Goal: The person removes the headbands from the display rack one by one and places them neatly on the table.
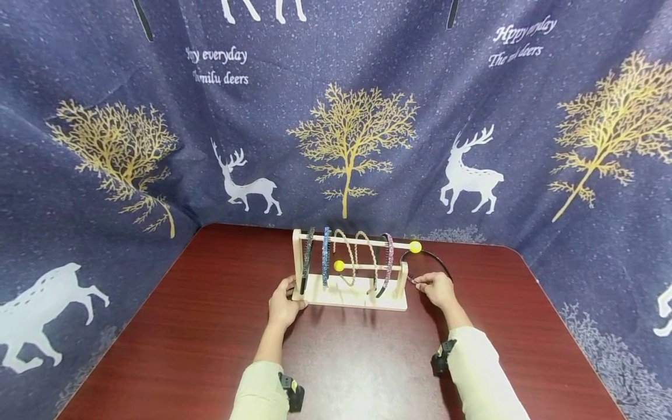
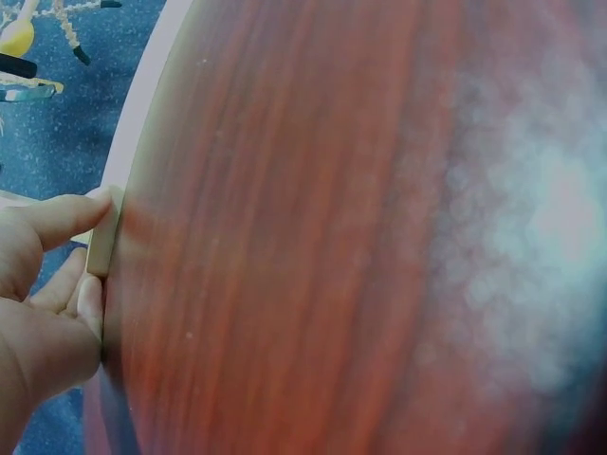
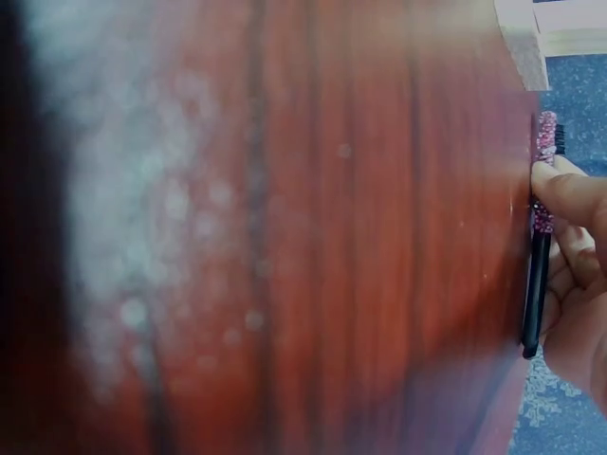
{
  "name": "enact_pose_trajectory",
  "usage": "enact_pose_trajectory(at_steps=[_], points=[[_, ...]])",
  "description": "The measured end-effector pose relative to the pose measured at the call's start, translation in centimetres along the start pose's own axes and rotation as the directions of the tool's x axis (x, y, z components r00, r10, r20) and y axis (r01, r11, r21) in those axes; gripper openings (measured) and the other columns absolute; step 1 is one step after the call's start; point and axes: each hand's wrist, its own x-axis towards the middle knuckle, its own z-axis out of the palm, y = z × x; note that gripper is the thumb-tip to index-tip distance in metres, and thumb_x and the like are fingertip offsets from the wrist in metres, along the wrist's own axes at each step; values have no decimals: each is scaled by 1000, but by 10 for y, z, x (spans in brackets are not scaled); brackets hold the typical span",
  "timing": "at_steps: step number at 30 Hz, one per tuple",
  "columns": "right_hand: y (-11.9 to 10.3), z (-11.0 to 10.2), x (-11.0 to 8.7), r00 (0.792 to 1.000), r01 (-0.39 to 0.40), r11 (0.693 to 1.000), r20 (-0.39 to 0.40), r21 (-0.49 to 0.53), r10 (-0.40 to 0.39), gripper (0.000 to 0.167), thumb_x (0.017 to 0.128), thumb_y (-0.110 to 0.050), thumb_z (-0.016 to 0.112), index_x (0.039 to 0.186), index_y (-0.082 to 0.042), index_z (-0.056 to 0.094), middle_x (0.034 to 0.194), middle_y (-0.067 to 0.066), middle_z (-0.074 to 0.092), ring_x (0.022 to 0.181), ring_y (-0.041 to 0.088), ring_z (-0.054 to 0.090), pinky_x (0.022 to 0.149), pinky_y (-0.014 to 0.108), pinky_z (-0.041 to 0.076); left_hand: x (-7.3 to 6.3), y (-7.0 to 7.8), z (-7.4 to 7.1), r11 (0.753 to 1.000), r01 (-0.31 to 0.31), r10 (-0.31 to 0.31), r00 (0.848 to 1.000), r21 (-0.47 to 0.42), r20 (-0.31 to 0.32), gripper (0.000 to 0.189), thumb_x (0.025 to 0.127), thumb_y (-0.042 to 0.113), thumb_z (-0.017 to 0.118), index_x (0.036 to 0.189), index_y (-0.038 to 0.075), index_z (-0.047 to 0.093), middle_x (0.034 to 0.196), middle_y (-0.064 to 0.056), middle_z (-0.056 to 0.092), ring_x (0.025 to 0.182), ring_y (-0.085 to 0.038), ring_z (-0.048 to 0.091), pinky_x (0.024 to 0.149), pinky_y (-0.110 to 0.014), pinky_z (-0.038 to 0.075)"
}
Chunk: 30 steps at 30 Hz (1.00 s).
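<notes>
Past pale sleeves (image 1: 483, 373), pinching a pink hairband (image 3: 542, 222) near one tip with right fingers (image 3: 574, 199) (beside the rack (image 1: 346, 298)), presumably leaving its arch free; gripping the rack's left end with left fingers (image 2: 90, 300), probably for steadiness.

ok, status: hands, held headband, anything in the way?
Left hand grips rack by its base. Right hand pinches pink headband, right of rack. Possible snag: upper knob, overlapping it in head view.

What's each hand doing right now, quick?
Left hand: closed, gripping the left end of the wooden rack at its base.
Right hand: closed, pinching a black headband with pink glitter.
</notes>
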Motion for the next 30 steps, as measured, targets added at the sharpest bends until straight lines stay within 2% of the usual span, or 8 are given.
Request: enact_pose_trajectory(at_steps=[5,10,15,18,22,27,30], points=[[-2,-2,1,1000,-9,1000,16,1,9,9,76,-2,70,84,-3,74,89,15,69,87,33,63,79,52,44,1,1,0,1000,-11,11,1000,10,-6,70,63,-7,76,128,7,54,120,-15,59,110,-31,54,91,-47,41],[-3,-5,-3,1000,-25,1000,-11,16,25,14,77,-1,71,91,-1,73,89,14,69,79,28,65,75,47,47,2,0,1,999,-23,23,1000,28,0,70,63,-5,77,128,6,53,119,-16,59,107,-31,56,92,-49,39],[-15,-12,-14,996,-56,993,-65,106,64,24,78,-1,71,103,1,70,91,14,69,81,27,66,72,42,50,1,-1,0,999,-15,15,1000,32,-9,70,63,-5,77,128,6,53,118,-17,59,107,-31,56,92,-49,39],[-28,-18,-23,994,-60,979,-77,192,76,28,81,-4,70,108,1,67,93,14,69,82,25,66,70,33,51,0,-1,-1,1000,-8,8,1000,26,-17,70,62,-6,77,128,5,54,118,-17,59,107,-31,56,92,-48,39],[-46,-25,-33,990,-68,940,-95,335,105,32,83,-9,69,113,2,63,95,16,68,84,19,65,69,21,49,1,-1,0,999,-22,22,1000,25,-8,70,63,-5,77,128,5,53,117,-17,60,106,-31,57,91,-48,40],[-66,-29,-45,984,-56,851,-115,522,135,37,83,-9,70,116,3,60,99,23,64,84,13,62,72,18,48,2,-3,1,999,-27,28,999,35,-17,70,62,-5,77,127,6,55,115,-16,61,104,-30,57,90,-48,40],[-77,-28,-52,982,-33,805,-132,592,138,39,83,-4,68,119,6,57,104,26,61,86,11,61,76,18,47,2,-3,1,999,-29,30,999,39,-15,70,62,-6,77,127,6,54,115,-16,61,104,-31,57,90,-49,40]])
